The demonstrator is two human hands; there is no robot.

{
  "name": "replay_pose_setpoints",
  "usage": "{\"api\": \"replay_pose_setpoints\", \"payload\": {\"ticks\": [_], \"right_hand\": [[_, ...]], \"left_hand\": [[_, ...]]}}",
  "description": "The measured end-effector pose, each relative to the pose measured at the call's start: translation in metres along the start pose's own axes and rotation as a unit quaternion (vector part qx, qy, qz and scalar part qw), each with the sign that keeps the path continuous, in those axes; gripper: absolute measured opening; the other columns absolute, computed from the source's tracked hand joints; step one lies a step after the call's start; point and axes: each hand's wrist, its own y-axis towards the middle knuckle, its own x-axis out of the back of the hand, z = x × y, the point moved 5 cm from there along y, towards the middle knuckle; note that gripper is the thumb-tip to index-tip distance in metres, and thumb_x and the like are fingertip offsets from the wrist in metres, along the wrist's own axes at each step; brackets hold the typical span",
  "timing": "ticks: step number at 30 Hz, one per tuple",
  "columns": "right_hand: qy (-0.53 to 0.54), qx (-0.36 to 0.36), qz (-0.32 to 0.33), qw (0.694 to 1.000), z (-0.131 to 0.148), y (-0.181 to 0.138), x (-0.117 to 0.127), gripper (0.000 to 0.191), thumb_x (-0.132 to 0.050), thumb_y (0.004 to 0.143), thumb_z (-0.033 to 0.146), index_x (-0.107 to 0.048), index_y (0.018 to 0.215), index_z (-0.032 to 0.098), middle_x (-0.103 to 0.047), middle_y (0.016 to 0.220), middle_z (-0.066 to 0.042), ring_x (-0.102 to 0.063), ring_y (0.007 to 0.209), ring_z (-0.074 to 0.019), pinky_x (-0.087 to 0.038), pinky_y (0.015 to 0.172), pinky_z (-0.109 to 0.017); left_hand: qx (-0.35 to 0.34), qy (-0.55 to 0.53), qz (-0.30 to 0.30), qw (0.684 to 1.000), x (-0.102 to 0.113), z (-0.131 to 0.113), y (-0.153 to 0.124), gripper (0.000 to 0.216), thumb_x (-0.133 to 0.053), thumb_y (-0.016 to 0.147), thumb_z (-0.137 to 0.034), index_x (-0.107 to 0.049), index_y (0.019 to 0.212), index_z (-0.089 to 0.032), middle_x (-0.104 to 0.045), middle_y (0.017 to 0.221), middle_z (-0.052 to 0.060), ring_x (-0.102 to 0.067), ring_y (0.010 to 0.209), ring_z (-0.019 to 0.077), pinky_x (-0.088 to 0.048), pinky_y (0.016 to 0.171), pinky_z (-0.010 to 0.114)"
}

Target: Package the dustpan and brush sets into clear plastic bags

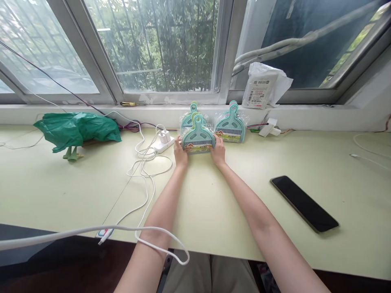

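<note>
Both arms reach forward across the pale yellow table. My left hand [181, 153] grips the left side of a wrapped mini dustpan and brush set [198, 136], turquoise with a label across its lower front. On its right side my right hand [218, 151] is closed the same way. The set stands upright, handle up, at the back of the table. Just behind it is another wrapped dustpan set [185, 122], partly hidden. To the right, close to my right fingers, a further wrapped dustpan set [231, 122] leans near the sill.
A white power strip [165, 144] and tangled white cables [143, 162] lie left of my hands; one cable crosses my left forearm. Further left is a green plastic bag [79, 130]. A black phone [304, 203] lies right. A white package [262, 87] stands on the sill.
</note>
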Motion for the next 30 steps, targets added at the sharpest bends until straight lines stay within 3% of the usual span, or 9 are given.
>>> {"api": "replay_pose_setpoints", "payload": {"ticks": [7,14,17,23,27,30], "right_hand": [[-0.060,0.050,-0.024,0.997,0.000,0.032,-0.029,0.051,-0.056,0.084,0.013,-0.042,0.134,0.013,-0.054,0.125,-0.016,-0.053,0.119,-0.0265,-0.046,0.097,-0.037],[-0.123,0.054,-0.029,0.990,-0.008,0.062,-0.055,0.051,-0.054,0.088,0.016,-0.040,0.137,0.012,-0.054,0.123,-0.016,-0.057,0.112,-0.0251,-0.048,0.094,-0.036],[-0.144,0.049,-0.016,0.988,-0.010,0.072,-0.063,0.052,-0.052,0.090,0.018,-0.038,0.140,0.012,-0.054,0.122,-0.016,-0.058,0.110,-0.0252,-0.049,0.092,-0.036],[-0.169,0.043,0.009,0.985,-0.014,0.083,-0.077,0.059,-0.048,0.091,0.017,-0.030,0.147,0.010,-0.053,0.125,-0.018,-0.056,0.113,-0.0274,-0.047,0.095,-0.039],[-0.133,0.057,0.002,0.990,-0.017,0.087,-0.085,0.061,-0.044,0.091,0.016,-0.026,0.149,0.006,-0.047,0.135,-0.020,-0.048,0.127,-0.0276,-0.043,0.104,-0.039],[-0.113,0.057,0.008,0.992,-0.017,0.088,-0.089,0.064,-0.039,0.092,0.014,-0.017,0.152,0.008,-0.035,0.149,-0.022,-0.039,0.137,-0.0263,-0.043,0.106,-0.040]], "left_hand": [[-0.029,-0.023,-0.013,0.999,-0.016,0.026,0.046,0.090,-0.053,0.076,0.000,-0.016,0.151,-0.031,-0.053,0.131,0.010,-0.057,0.115,0.0209,-0.047,0.099,0.036],[-0.035,0.064,-0.023,0.997,-0.034,0.039,0.082,0.063,-0.056,0.076,-0.001,-0.046,0.136,-0.019,-0.048,0.136,0.014,-0.047,0.130,0.0236,-0.036,0.113,0.037],[-0.013,0.089,-0.019,0.996,-0.038,0.044,0.092,0.055,-0.058,0.077,-0.003,-0.051,0.130,-0.016,-0.044,0.143,0.016,-0.041,0.137,0.0255,-0.032,0.116,0.037],[0.073,0.122,0.040,0.989,-0.052,0.058,0.103,0.060,-0.057,0.085,-0.014,-0.039,0.142,-0.018,-0.064,0.125,0.016,-0.059,0.118,0.0300,-0.044,0.102,0.044],[0.073,0.101,0.023,0.992,-0.055,0.064,0.109,0.066,-0.060,0.083,-0.014,-0.034,0.144,-0.014,-0.054,0.139,0.018,-0.053,0.127,0.0277,-0.040,0.108,0.040],[0.075,0.094,0.014,0.993,-0.056,0.068,0.114,0.067,-0.061,0.082,-0.014,-0.035,0.144,-0.009,-0.046,0.145,0.021,-0.044,0.136,0.0265,-0.034,0.114,0.037]]}}
